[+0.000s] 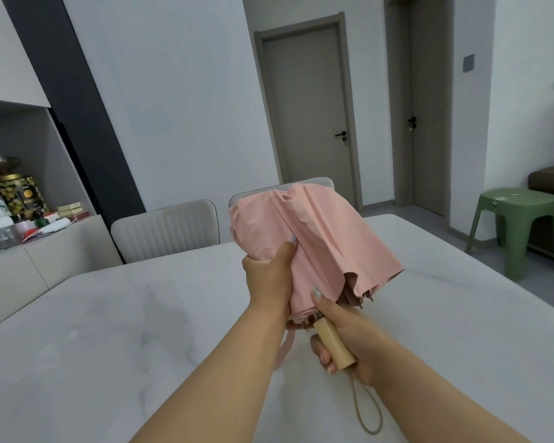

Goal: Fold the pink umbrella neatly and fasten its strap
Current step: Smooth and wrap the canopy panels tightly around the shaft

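The pink umbrella is collapsed and held above the white table, its canopy loose and bunched, pointing away from me. My left hand grips the canopy's left side, thumb on top of the fabric. My right hand curls round the pale wooden handle, thumb pressing the canopy's lower edge. A beige wrist loop hangs from the handle's end. A pink strap dangles below the canopy, behind my left wrist. Several rib tips stick out at the canopy's lower right.
Two pale padded chairs stand at the table's far edge. A sideboard with jars and boxes is at the left. A green plastic stool stands at the right. Two closed grey doors are behind.
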The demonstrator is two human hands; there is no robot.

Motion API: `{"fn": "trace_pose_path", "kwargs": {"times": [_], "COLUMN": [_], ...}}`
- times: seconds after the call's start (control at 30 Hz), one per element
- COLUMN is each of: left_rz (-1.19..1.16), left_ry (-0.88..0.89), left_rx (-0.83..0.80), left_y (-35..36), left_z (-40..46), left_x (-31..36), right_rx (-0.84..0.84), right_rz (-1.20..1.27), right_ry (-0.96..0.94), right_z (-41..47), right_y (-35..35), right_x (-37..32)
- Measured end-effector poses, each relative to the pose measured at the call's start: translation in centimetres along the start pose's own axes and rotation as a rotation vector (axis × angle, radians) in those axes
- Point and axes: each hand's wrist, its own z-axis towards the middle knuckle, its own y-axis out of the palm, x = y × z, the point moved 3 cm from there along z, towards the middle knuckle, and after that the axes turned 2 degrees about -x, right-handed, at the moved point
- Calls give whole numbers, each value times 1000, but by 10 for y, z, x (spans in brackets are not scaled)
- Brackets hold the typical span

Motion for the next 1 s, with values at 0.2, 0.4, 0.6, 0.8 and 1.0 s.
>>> {"fn": "trace_pose_path", "kwargs": {"times": [0.2, 0.4, 0.6, 0.8, 1.0], "left_rz": [12, 100, 549, 1003, 1017], "left_ry": [21, -42, 627, 837, 477], "left_rx": [-29, -126, 308, -125, -508], "left_y": [-8, -12, -26, 19, 35], "left_z": [-1, -2, -11, 18, 20], "left_x": [-5, 7, 95, 177, 185], "right_rx": [-35, 4, 96, 166, 152], "right_rz": [-57, -105, -240, -348, -304], "right_ry": [-71, -119, -168, -137, -108], "right_z": [-2, 2, 5, 8, 9], "right_y": [2, -2, -5, -7, -9], "right_x": [-3, -3, -4, 0, 0]}}
